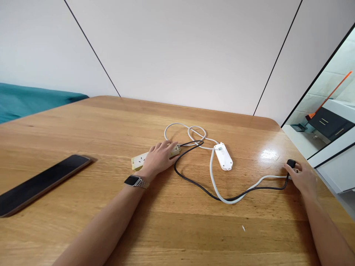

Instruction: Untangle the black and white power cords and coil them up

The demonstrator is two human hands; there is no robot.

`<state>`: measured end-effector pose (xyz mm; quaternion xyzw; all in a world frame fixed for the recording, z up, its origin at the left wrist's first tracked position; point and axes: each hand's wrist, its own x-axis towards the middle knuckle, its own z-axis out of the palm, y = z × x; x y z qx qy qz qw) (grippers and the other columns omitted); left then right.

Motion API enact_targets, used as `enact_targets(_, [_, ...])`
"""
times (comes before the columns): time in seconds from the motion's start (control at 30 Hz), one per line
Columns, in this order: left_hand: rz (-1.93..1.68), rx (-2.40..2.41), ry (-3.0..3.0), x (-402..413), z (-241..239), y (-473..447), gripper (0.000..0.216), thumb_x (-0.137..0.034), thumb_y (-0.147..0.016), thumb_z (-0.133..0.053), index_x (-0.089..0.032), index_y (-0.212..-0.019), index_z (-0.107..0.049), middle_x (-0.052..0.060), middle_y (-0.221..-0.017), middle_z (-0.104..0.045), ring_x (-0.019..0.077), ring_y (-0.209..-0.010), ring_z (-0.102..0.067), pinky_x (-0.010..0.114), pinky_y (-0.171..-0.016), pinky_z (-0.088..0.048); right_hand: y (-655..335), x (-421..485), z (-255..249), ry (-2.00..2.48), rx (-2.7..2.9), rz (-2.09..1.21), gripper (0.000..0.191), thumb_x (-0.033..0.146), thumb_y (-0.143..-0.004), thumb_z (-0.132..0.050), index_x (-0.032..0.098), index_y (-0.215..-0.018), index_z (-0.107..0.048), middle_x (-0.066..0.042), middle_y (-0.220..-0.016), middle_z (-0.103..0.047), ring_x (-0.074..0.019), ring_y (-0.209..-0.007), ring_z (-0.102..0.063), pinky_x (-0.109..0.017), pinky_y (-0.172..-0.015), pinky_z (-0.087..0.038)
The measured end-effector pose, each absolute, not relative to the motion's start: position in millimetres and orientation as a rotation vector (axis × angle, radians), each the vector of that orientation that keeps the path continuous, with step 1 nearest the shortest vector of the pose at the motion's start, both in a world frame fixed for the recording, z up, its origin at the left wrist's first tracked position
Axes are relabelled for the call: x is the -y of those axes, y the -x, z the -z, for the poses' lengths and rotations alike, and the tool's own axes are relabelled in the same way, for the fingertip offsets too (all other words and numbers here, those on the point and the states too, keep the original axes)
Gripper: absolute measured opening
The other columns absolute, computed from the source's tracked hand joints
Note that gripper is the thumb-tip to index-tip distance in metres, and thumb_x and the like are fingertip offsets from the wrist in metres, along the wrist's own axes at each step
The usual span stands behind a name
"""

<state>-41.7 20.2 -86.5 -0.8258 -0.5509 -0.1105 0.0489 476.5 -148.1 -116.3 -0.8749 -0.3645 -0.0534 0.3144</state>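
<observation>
My left hand (pixel 158 158) lies across a cream power strip (pixel 138 160) on the wooden table (pixel 83 122), fingers curled over its far end. A black cable (pixel 194 183) and a white cable (pixel 212 177) run from there in loops across the table. My right hand (pixel 302 178) pinches a black plug (pixel 291 163) near the table's right edge, where both cables end. A white adapter box (pixel 223 156) lies between the hands, joined to the white cable.
A dark phone (pixel 41 183) lies flat at the left. A white wall stands behind the table. A teal surface (pixel 27 99) shows at far left. The table's right edge drops beside a glass panel (pixel 327 122).
</observation>
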Motion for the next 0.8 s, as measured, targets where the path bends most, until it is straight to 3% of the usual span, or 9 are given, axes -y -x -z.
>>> enact_targets(0.1, [0.456, 1.582, 2.557, -15.5, 87.6, 42.4, 0.048, -0.046, -0.088, -0.05, -0.023, -0.129, -0.059, 0.016, -0.137, -0.054, 0.0393, -0.125, -0.048, 0.054, -0.102, -0.037, -466.3, 140.8, 112.5, 2.296, 0.957, 0.213, 0.053, 0.057, -0.07, -0.063, 0.022, -0.108, -0.065, -0.008, -0.087, -0.07, -0.0336, -0.096, -0.059, -0.056, -0.096, -0.037])
enact_targets(0.27, [0.608, 1.256, 2.844, -6.3, 88.7, 37.4, 0.032, -0.032, -0.088, -0.046, -0.027, -0.11, -0.069, 0.008, -0.119, -0.068, 0.0293, -0.12, -0.053, 0.05, -0.108, -0.029, -451.2, 137.8, 101.0, 2.188, 0.85, 0.308, 0.053, 0.047, -0.074, -0.057, 0.02, -0.12, -0.063, -0.008, -0.091, -0.068, -0.0299, -0.092, -0.059, -0.052, -0.094, -0.041])
enact_targets(0.4, [0.842, 1.364, 2.95, -6.0, 90.1, 36.0, 0.032, -0.036, -0.089, -0.044, -0.022, -0.092, -0.073, 0.008, -0.097, -0.073, 0.0259, -0.097, -0.062, 0.046, -0.099, -0.037, -439.0, 141.1, 87.8, 1.841, 0.673, 0.372, 0.055, 0.044, -0.072, -0.057, 0.017, -0.12, -0.062, -0.008, -0.098, -0.064, -0.0204, -0.075, -0.057, -0.039, -0.078, -0.049])
enact_targets(0.53, [1.538, 1.59, 3.007, -4.8, 90.9, 35.5, 0.044, -0.048, -0.09, -0.038, -0.018, -0.085, -0.069, 0.009, -0.082, -0.072, 0.0233, -0.082, -0.064, 0.039, -0.085, -0.047, -419.0, 137.9, 78.3, 1.561, 0.557, 0.337, 0.065, 0.043, -0.066, -0.067, 0.016, -0.123, -0.051, -0.009, -0.107, -0.06, -0.0126, -0.064, -0.054, -0.027, -0.057, -0.045])
enact_targets(0.6, [1.702, 1.654, 3.166, -1.4, 89.4, 32.8, 0.051, -0.056, -0.09, -0.037, -0.017, -0.076, -0.066, 0.007, -0.065, -0.067, 0.0203, -0.068, -0.061, 0.035, -0.073, -0.049, -406.7, 135.1, 79.8, 1.493, 0.612, 0.326, 0.068, 0.044, -0.064, -0.071, 0.018, -0.122, -0.046, -0.01, -0.111, -0.06, -0.0121, -0.065, -0.057, -0.025, -0.054, -0.044])
enact_targets(0.7, [1.71, 1.857, 3.396, 3.2, 80.0, 28.0, 0.047, -0.056, -0.082, -0.058, -0.018, -0.055, -0.048, -0.002, -0.043, -0.043, 0.0098, -0.043, -0.039, 0.023, -0.048, -0.037, -385.9, 132.3, 90.3, 1.5, 0.728, 0.267, 0.067, 0.048, -0.063, -0.075, 0.02, -0.116, -0.045, -0.007, -0.105, -0.062, -0.0109, -0.061, -0.057, -0.023, -0.053, -0.043])
enact_targets(0.8, [2.46, 2.129, 3.117, 3.0, 54.1, 29.1, 0.047, -0.042, -0.081, -0.064, -0.02, -0.053, -0.032, -0.009, -0.045, -0.023, 0.0046, -0.037, -0.018, 0.017, -0.036, -0.019, -362.9, 130.8, 103.8, 1.603, 0.897, 0.191, 0.063, 0.055, -0.062, -0.075, 0.02, -0.109, -0.05, -0.006, -0.095, -0.065, -0.0114, -0.056, -0.056, -0.025, -0.054, -0.044])
